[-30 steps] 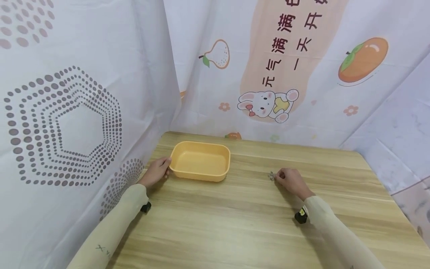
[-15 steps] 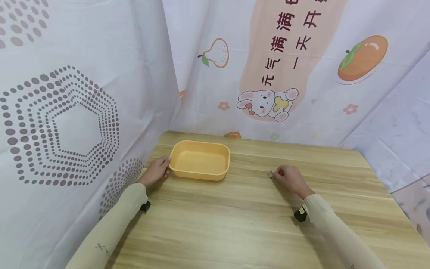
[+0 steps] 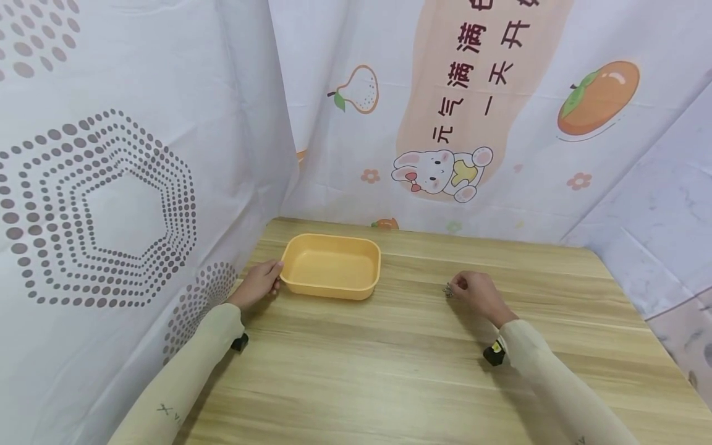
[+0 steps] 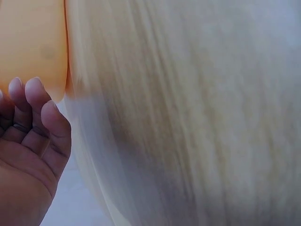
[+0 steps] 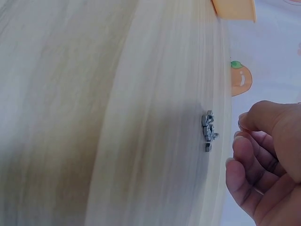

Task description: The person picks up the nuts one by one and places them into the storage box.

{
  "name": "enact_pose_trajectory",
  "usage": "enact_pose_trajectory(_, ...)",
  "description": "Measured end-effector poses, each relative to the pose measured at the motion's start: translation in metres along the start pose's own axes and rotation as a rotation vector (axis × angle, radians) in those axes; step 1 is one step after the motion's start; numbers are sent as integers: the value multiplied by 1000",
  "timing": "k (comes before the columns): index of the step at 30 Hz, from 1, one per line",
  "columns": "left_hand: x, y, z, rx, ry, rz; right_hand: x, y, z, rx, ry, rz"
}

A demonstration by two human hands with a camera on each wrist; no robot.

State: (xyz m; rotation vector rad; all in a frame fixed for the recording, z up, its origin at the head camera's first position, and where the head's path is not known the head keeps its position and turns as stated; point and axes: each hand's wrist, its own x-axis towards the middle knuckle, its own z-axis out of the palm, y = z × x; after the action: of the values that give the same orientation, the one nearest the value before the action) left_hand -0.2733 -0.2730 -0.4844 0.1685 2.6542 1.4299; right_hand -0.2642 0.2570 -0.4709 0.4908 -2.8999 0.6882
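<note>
- Progress, in my judgement: early. The bin stands upright on the surface, and I see no metal parts inside it.
- Outstanding: a small cluster of metal parts lies on the surface, to the right of the bin and well apart from it.
- Left hand: grips the bin at its left end, thumb at the rim, other fingers curled by the outer wall. I judge the bin adequately steadied.
- Right hand: just beside the cluster, tips of thumb and forefinger drawn together, remaining fingers bent inward.
- Not determined: whether a part sits between those tips; my own fingers mask the spot.
- Not determined: exact count and kind. The parts resemble nuts, but they overlap and appear tiny in the head view.
- Cut off: most of the bin in both wrist views, and part of my left hand in its own.
</note>
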Motion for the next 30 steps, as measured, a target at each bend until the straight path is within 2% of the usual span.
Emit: enact_pose_trajectory(30,1,-2,-1,-26,-15,22,16,-26,4,60,-42,12)
